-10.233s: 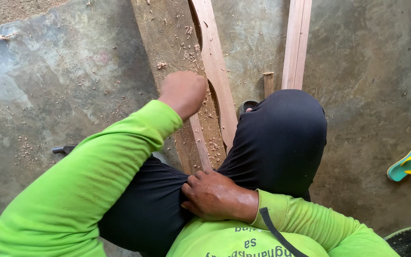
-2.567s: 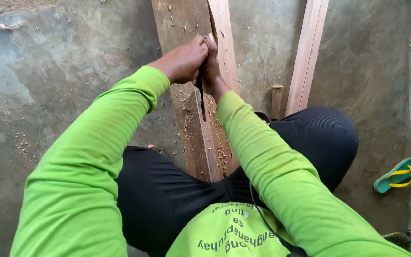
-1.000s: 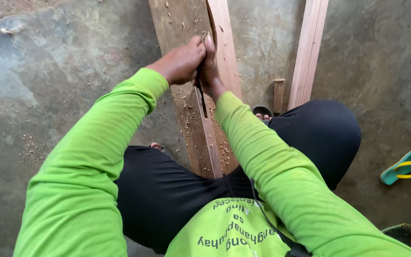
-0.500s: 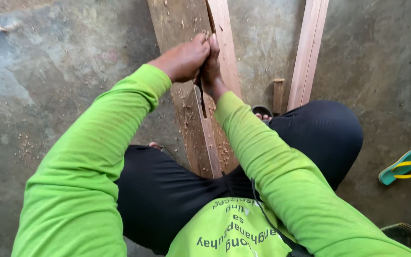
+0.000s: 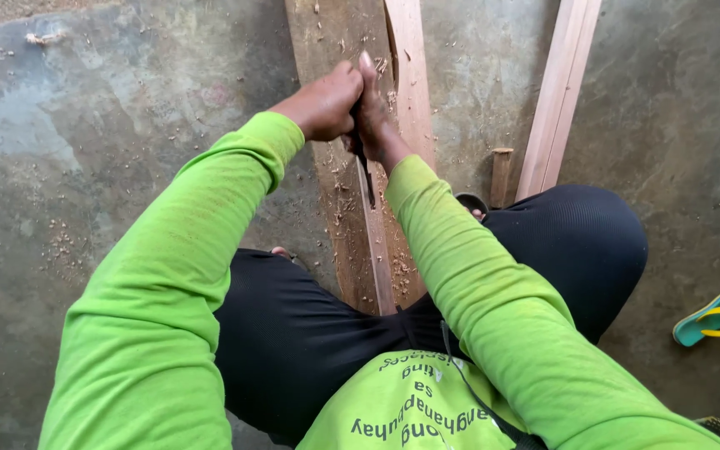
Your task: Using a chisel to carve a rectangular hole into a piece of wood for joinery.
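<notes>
Chisel: thin dark steel, stiff, sharp; take by its upper shank.
Hands: left hand and right hand both clenched around it.
Plank: rigid, heavy, shavings scattered.

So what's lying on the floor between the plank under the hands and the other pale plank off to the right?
In the head view, a short wooden block stands between the plank and the pale plank.

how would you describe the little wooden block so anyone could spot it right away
On the concrete floor, find the pale plank leaning at upper right. The short wooden block stands just left of its lower end, far stubbier and darker than the long boards around it.
</notes>
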